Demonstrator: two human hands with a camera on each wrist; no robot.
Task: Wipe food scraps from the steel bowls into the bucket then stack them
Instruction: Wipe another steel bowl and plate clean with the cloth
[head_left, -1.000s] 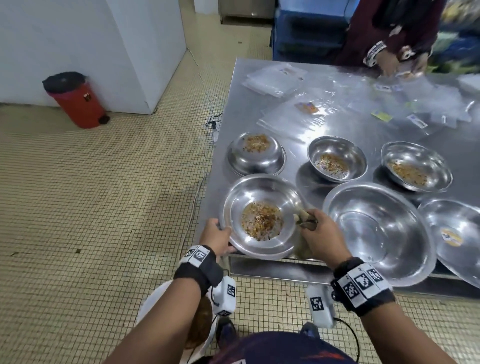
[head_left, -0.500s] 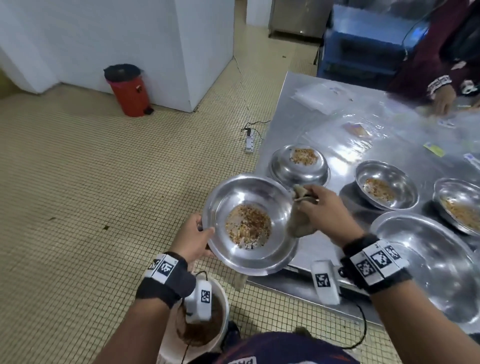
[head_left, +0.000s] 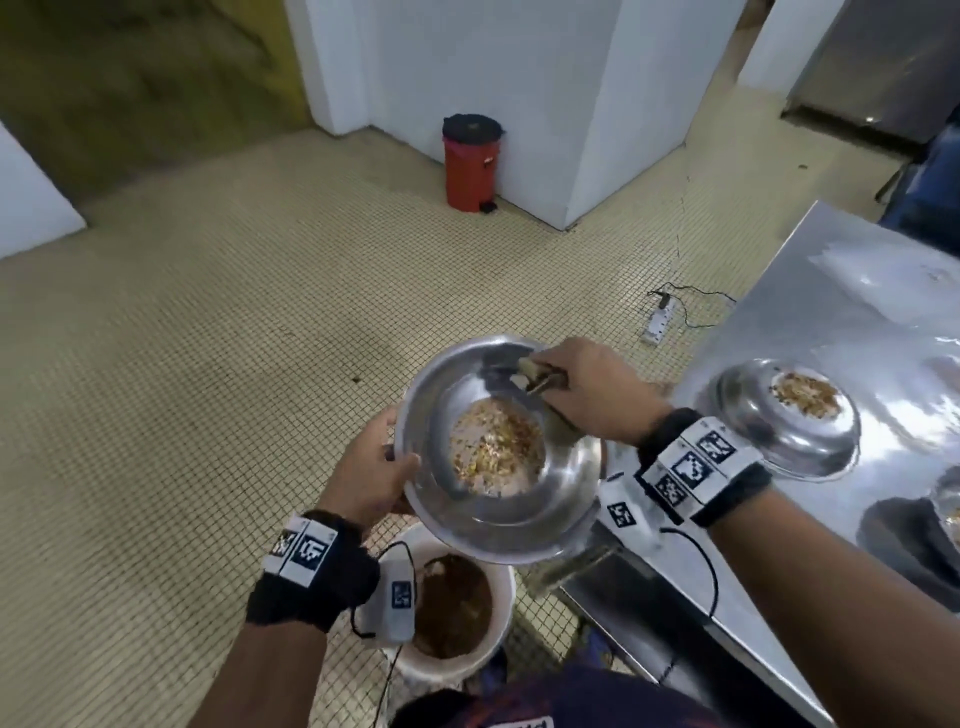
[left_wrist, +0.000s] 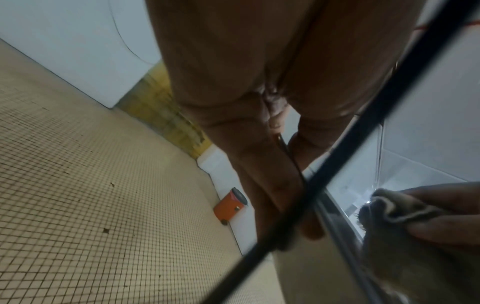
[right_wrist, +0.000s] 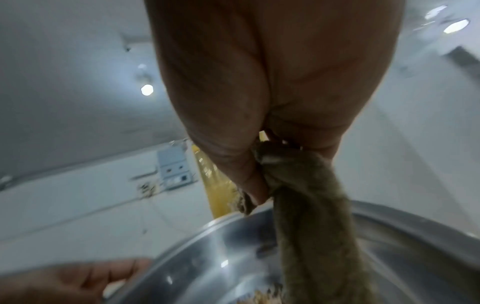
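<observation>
Left hand (head_left: 371, 480) grips bowl (head_left: 498, 514) rim, scraps inside, above bucket (head_left: 503, 618). Right hand (head_left: 592, 395) clamps cloth (head_left: 532, 371) at far rim.

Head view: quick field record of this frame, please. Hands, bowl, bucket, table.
left hand: grips the held bowl's rim
right hand: grips a cloth at the bowl's far rim
held bowl: off the table, above the bucket, scraps inside
bucket: white, on the floor, brown waste inside
table: steel, holds another bowl with scraps
stacking: not started
</observation>
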